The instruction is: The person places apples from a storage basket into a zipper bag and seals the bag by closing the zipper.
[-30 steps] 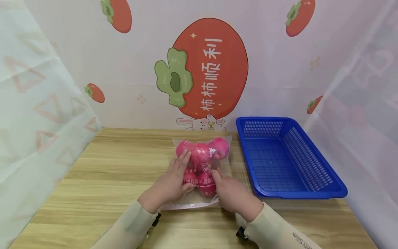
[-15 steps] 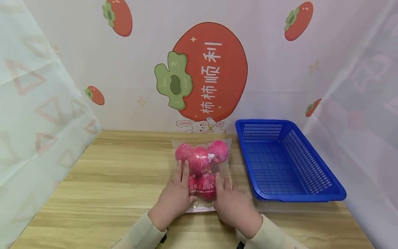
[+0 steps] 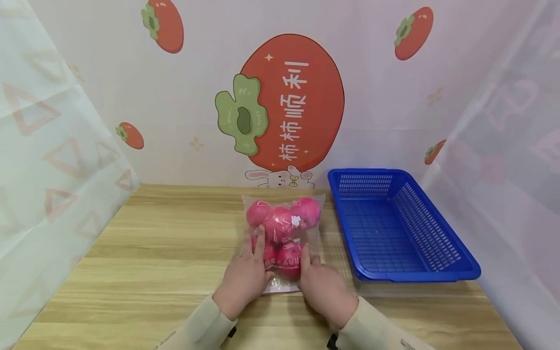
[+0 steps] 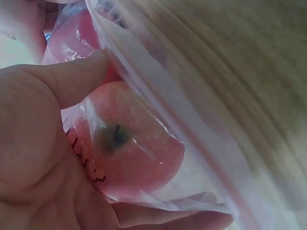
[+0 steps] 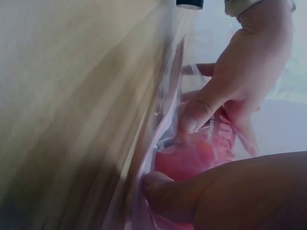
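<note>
A clear plastic bag (image 3: 282, 288) with printed lettering lies flat on the wooden table, bulging with several red apples (image 3: 280, 221). My left hand (image 3: 242, 279) rests along the bag's left side, fingers extended forward over its edge and thumb at the near left corner. On the opposite side, my right hand (image 3: 324, 289) touches the bag with its index finger stretched forward. In the left wrist view, an apple (image 4: 148, 148) shows its stem end through the plastic, beside the thumb. The right wrist view shows both thumbs against the bag near its pale mouth edge.
To the right stands a blue plastic basket (image 3: 376, 243) with slotted walls and nothing in it. The wooden table (image 3: 166, 257) runs back to a printed backdrop (image 3: 192, 97) with persimmon pictures. Cloth walls close in the left and right sides.
Both hands have slid back toward the near end along the bag's sides. The bag's near edge, earlier spread out to the left, now looks narrower between the hands. The basket stays put.
</note>
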The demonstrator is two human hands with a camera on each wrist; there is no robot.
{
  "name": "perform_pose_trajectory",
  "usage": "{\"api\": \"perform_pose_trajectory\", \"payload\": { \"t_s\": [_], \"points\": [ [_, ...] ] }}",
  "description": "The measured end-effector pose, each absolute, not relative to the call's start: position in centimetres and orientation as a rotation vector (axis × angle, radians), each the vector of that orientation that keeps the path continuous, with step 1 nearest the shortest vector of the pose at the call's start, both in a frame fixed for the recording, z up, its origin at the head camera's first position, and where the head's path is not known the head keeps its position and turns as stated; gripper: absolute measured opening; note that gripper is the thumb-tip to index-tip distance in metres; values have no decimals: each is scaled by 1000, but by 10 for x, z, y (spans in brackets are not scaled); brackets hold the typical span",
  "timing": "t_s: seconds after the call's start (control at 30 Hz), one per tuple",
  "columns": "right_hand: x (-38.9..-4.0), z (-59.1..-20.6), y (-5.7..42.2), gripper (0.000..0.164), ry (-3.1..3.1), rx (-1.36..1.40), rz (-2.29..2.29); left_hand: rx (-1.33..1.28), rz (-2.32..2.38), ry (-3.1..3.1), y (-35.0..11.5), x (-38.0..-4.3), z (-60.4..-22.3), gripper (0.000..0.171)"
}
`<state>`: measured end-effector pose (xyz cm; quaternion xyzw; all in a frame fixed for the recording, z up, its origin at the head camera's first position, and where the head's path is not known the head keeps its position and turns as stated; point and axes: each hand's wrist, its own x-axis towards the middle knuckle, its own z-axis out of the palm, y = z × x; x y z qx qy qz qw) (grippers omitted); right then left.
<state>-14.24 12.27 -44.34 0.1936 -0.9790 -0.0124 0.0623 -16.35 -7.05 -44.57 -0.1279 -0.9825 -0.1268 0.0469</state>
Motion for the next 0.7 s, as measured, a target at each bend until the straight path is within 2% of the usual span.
{"api": "perform_pose_trajectory", "payload": {
  "t_s": [0.17, 0.27, 0.47, 0.57, 0.7],
  "points": [
    [-154, -442, 124, 82, -3015, 599, -20, -361, -358, -2987, -70, -169, -446, 114],
    [-160, -441, 125, 81, -3077, 590, -34, -343, -348, -2994, -68, -171, -444, 114],
    [-158, -432, 124, 91, -3146, 467, 84, -264, -300, -3038, -68, -170, -433, 115],
    [-154, -424, 122, 97, -3128, 416, 125, -227, -334, -3058, -69, -170, -422, 109],
    [-152, -411, 119, 95, -3088, 378, 163, -188, -384, -3090, -71, -171, -407, 99]
  ]
}}
